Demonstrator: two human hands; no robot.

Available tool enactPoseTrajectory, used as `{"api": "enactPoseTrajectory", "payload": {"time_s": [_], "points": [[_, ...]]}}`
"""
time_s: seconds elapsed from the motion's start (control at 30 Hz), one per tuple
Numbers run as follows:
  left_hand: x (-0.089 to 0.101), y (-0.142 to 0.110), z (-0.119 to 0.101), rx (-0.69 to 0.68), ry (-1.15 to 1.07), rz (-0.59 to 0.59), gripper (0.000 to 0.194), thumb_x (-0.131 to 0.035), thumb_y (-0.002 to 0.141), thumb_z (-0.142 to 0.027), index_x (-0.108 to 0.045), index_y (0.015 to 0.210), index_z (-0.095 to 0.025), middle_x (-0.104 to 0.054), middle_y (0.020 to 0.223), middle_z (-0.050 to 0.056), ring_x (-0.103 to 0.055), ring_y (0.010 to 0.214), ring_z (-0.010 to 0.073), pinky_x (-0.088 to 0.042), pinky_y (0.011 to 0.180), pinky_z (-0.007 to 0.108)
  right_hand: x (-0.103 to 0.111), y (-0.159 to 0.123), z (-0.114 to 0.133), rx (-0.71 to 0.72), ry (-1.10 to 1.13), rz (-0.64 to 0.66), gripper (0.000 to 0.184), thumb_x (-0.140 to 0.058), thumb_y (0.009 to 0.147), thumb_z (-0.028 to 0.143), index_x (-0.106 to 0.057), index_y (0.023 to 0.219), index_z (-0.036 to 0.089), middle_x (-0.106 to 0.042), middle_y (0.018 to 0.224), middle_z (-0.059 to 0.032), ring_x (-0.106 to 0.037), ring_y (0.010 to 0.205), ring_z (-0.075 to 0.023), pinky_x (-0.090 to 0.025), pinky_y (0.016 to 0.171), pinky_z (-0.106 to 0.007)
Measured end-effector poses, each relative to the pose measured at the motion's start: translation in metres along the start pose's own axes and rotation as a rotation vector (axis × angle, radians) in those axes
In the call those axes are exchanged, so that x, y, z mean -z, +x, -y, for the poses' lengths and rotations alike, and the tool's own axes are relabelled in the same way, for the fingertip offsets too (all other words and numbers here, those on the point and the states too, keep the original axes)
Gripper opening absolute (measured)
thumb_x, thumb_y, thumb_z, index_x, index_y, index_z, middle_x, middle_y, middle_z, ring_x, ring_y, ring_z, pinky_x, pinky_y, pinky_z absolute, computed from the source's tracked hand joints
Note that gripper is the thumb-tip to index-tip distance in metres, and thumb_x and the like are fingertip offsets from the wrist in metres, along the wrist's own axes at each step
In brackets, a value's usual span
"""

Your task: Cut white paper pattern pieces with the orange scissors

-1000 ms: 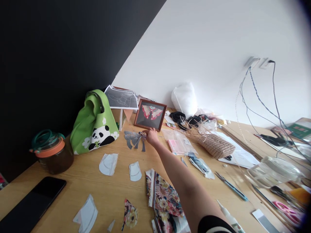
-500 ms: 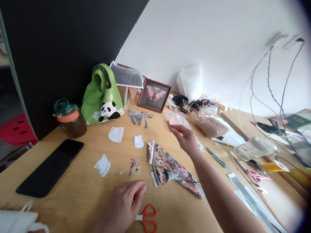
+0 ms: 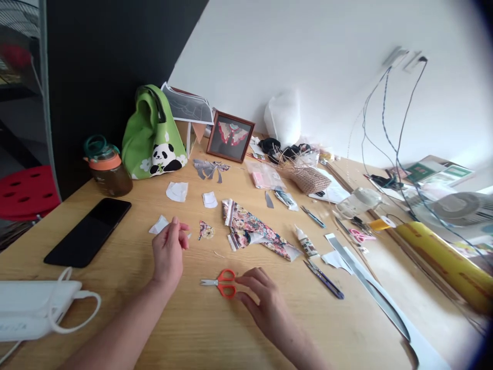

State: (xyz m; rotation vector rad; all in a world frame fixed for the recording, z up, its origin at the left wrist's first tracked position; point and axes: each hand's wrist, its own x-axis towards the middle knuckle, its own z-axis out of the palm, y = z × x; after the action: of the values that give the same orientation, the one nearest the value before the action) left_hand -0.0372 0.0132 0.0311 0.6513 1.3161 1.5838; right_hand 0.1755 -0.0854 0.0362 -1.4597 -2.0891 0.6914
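Note:
My left hand (image 3: 169, 252) is raised over the table with fingers curled together; what they hold, if anything, is hidden. Behind it lies a white pattern-shaped piece (image 3: 158, 224), partly covered. My right hand (image 3: 264, 298) has thumb and fingers apart, right at the orange handles of small scissors (image 3: 221, 282), whose blades point left. A cut floral fabric piece (image 3: 206, 230) lies beyond the scissors. To its right is a folded floral cloth (image 3: 250, 228). Two more white pieces (image 3: 177, 191) (image 3: 210, 200) and grey feather-like strips (image 3: 210, 169) lie farther back.
A phone (image 3: 90, 231), a white power bank with cable (image 3: 38, 309) and a lidded jar (image 3: 110, 172) stand left. Behind are a green panda bag (image 3: 154, 139) and a framed butterfly-like piece (image 3: 231, 136). Right: glue bottle (image 3: 307, 241), thread snips (image 3: 325, 280), utility knife (image 3: 313, 217), long grey strips (image 3: 362, 275).
My right hand has drawn back from the grey strips, across the table, to the scissors. My left hand has come into view and moved forward, up to the white piece. The view has shifted.

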Motion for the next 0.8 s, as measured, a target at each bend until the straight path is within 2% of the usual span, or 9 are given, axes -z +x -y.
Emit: {"api": "enactPoseTrajectory", "payload": {"time_s": [0.1,0.27,0.4,0.57,0.7,0.8], "points": [[-0.001,0.001,0.002,-0.016,-0.067,-0.031,0.034,-0.056,0.079,-0.044,-0.057,0.062,-0.015,-0.045,0.044,-0.005,-0.037,0.041,0.0076,-0.029,0.042,0.021,-0.015,0.001,0.008,0.084,-0.15,0.067,0.026,-0.049,0.092,0.025,-0.06,0.114,0.032,-0.063,0.101,-0.0081,-0.057,0.091,-0.024,-0.052,0.078,-0.04],[0.0,0.002,0.004,-0.046,-0.095,-0.027,0.036,-0.057,0.079,-0.046,-0.057,0.059,-0.015,-0.048,0.045,-0.004,-0.038,0.041,0.0078,-0.029,0.041,0.021,-0.026,0.004,0.011,0.164,-0.29,0.049,0.022,-0.048,0.093,0.02,-0.061,0.11,0.026,-0.062,0.098,-0.0068,-0.057,0.088,-0.0215,-0.051,0.077,-0.037],[0.0,-0.002,0.006,-0.068,-0.076,0.021,0.038,-0.055,0.081,-0.047,-0.058,0.059,-0.015,-0.046,0.044,-0.004,-0.039,0.04,0.0078,-0.03,0.042,0.02,-0.027,0.007,0.012,0.18,-0.298,0.013,0.022,-0.044,0.095,0.021,-0.059,0.11,0.025,-0.061,0.097,-0.0069,-0.057,0.086,-0.0201,-0.051,0.074,-0.033],[0.0,-0.007,0.006,-0.106,-0.003,0.054,0.04,-0.051,0.083,-0.048,-0.059,0.06,-0.016,-0.043,0.041,-0.005,-0.039,0.041,0.0083,-0.032,0.045,0.021,-0.034,0.008,0.012,0.125,-0.366,0.054,0.017,-0.047,0.093,0.016,-0.062,0.098,0.022,-0.061,0.086,-0.0052,-0.056,0.079,-0.0201,-0.048,0.07,-0.032],[0.001,-0.008,0.007,-0.133,0.055,0.056,0.041,-0.049,0.084,-0.048,-0.059,0.062,-0.016,-0.043,0.041,-0.005,-0.04,0.042,0.0097,-0.034,0.046,0.022,-0.028,0.011,0.016,0.074,-0.266,0.084,0.016,-0.049,0.092,0.017,-0.063,0.092,0.022,-0.062,0.085,-0.0042,-0.057,0.079,-0.0179,-0.046,0.07,-0.027],[0.001,-0.009,0.009,-0.151,0.089,0.064,0.04,-0.048,0.084,-0.048,-0.059,0.062,-0.016,-0.042,0.042,-0.005,-0.039,0.042,0.0103,-0.033,0.044,0.022,-0.015,0.035,0.019,0.056,-0.183,0.067,0.015,-0.051,0.09,0.017,-0.065,0.092,0.021,-0.063,0.085,-0.0036,-0.059,0.078,-0.0157,-0.045,0.069,-0.024]]}}
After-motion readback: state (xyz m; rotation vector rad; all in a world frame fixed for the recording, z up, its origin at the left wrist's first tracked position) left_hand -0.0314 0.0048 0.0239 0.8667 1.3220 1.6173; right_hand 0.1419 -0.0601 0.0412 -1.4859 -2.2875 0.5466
